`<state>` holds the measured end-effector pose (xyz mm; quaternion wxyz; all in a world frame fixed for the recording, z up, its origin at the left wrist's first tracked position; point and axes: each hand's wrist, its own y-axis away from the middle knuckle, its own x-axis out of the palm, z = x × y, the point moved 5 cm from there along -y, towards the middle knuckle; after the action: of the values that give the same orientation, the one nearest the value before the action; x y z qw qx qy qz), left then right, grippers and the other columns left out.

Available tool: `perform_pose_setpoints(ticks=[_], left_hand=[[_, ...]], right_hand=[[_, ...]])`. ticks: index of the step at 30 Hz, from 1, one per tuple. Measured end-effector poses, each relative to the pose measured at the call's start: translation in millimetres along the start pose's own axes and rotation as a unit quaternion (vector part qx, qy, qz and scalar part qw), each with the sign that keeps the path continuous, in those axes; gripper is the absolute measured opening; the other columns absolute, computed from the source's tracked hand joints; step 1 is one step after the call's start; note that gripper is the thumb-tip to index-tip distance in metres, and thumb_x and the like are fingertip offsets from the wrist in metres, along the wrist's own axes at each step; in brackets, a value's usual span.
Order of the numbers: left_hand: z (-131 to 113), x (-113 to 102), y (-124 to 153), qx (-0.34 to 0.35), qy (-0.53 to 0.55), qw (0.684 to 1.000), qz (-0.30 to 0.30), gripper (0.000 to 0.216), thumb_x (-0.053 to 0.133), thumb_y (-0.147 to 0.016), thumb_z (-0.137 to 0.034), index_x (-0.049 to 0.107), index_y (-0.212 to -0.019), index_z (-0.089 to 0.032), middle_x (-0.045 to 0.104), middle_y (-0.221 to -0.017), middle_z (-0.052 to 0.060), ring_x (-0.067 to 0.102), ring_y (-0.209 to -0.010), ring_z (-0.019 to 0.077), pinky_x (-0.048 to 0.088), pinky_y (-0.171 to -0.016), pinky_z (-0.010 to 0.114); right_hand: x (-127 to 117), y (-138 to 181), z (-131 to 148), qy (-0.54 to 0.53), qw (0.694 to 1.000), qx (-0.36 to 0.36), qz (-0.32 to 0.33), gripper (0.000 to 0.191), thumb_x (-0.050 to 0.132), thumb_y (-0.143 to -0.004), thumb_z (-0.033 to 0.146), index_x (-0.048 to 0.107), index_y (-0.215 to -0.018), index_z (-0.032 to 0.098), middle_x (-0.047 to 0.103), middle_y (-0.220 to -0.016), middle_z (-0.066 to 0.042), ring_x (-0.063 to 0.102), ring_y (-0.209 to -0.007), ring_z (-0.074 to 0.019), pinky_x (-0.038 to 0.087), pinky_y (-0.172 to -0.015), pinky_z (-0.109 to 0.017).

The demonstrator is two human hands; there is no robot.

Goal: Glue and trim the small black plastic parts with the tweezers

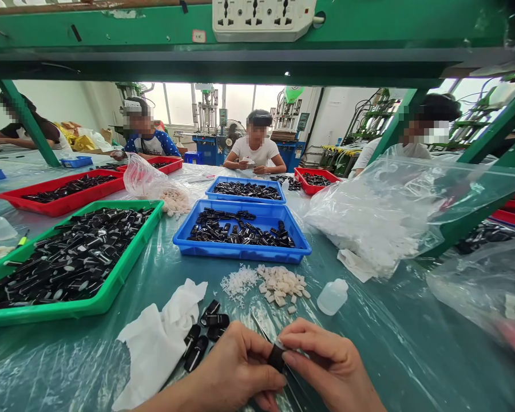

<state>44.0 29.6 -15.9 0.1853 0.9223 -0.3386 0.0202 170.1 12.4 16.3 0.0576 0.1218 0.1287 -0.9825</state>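
Hands [238, 363] pinch a black part [277, 357] near a translucent bottle [332, 297]

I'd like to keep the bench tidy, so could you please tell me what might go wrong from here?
The right hand could knock the bottle standing close by. The left hand might nudge the loose black pieces beside it. The white bits and beige blocks lie side by side and could mix.
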Motion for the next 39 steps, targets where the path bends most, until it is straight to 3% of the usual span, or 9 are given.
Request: perform_pose_setpoints(ticks=[13, 31, 35, 39], left_hand=[[-2, -1, 2, -0.004, -0.006, 1.000, -0.001, 0.009, 0.060, -0.059, -0.018, 0.059, -0.055, -0.010, 0.053, -0.043, -0.002, 0.057, -0.045, 0.0111, 0.042, -0.044, 0.016], [1, -2, 1, 0.001, -0.026, 1.000, -0.009, 0.010, 0.059, -0.060, -0.017, 0.057, -0.052, -0.011, 0.053, -0.040, -0.002, 0.055, -0.041, 0.0103, 0.041, -0.041, 0.016], [-2, -2, 2, 0.010, 0.011, 1.000, -0.019, 0.011, 0.061, -0.062, -0.019, 0.062, -0.057, -0.010, 0.057, -0.045, 0.000, 0.058, -0.044, 0.0114, 0.043, -0.044, 0.017], [-9, -3, 4, 0.016, 0.037, 0.999, -0.022, 0.014, 0.065, -0.062, -0.022, 0.066, -0.063, -0.008, 0.060, -0.049, 0.002, 0.060, -0.047, 0.0119, 0.045, -0.046, 0.017]], right_hand=[[1, 1, 2, 0.011, 1.000, 0.003, 0.016, 0.012, 0.062, -0.076, 0.020, 0.073, -0.077, 0.025, 0.066, -0.077, -0.004, 0.062, -0.070, -0.0168, 0.051, -0.066, -0.025], [4, 2, 5, 0.052, 0.997, -0.051, 0.022, 0.014, 0.057, -0.080, 0.021, 0.071, -0.079, 0.023, 0.064, -0.077, -0.005, 0.062, -0.069, -0.0164, 0.052, -0.067, -0.026], [3, 5, 4, 0.046, 0.996, -0.080, -0.010, 0.017, 0.056, -0.080, 0.020, 0.070, -0.090, 0.025, 0.065, -0.081, -0.005, 0.062, -0.071, -0.0162, 0.052, -0.065, -0.025], [2, 11, -5, 0.014, 0.997, -0.053, -0.051, 0.028, 0.058, -0.081, 0.025, 0.064, -0.108, 0.029, 0.066, -0.085, -0.004, 0.063, -0.074, -0.0154, 0.053, -0.069, -0.025]])
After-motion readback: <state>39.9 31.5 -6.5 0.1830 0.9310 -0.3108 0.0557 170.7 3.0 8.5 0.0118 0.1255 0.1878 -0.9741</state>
